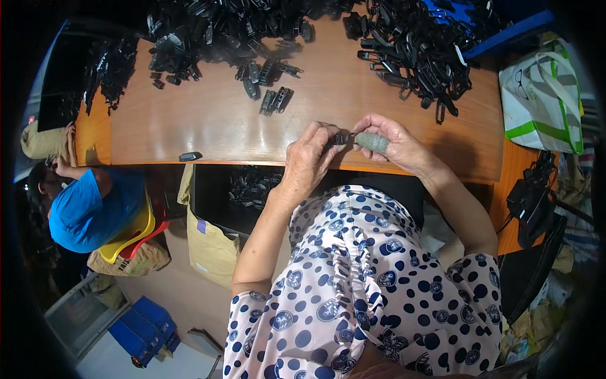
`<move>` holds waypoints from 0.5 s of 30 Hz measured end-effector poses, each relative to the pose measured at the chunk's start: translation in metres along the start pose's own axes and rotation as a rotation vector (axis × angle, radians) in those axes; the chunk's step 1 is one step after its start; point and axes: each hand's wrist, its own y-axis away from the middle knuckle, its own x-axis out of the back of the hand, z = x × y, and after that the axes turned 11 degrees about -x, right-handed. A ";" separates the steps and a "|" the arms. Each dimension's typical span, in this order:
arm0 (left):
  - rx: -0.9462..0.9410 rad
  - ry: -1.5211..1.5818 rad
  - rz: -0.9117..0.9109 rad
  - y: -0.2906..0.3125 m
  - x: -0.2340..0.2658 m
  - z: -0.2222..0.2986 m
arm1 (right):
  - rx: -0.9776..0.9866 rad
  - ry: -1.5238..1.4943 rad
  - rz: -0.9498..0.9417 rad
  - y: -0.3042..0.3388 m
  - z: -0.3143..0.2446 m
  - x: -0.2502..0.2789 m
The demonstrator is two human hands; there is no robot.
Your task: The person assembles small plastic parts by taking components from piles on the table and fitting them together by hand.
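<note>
Over the table's front edge, my left hand [305,156] pinches a small black plastic part [341,139] between thumb and fingers. My right hand [401,146] is closed around a hand tool with a thick, ribbed grey-green handle [372,143]. Its narrow end points left and meets the black part, or comes very close to it; the tip is too small to make out. Beyond my hands, a few loose black plastic pieces [275,101] lie on the wooden table [208,129]. One single dark piece [190,156] rests at the front edge to the left.
Heaps of black parts cover the table's far side [208,38] and far right [410,63], by a blue bin [511,35]. A white-green bag [543,98] stands right. Below the edge is a box of black parts [252,186]. A person in blue [95,205] sits left.
</note>
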 end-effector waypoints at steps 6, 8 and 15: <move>0.019 -0.009 -0.008 -0.003 -0.003 -0.001 | -0.022 0.137 -0.031 -0.003 -0.007 0.000; 0.027 -0.005 -0.015 -0.006 -0.002 0.001 | -0.056 0.177 -0.023 -0.006 -0.008 0.003; -0.006 -0.023 -0.014 -0.001 -0.003 -0.002 | -0.042 0.193 -0.040 -0.011 -0.006 0.006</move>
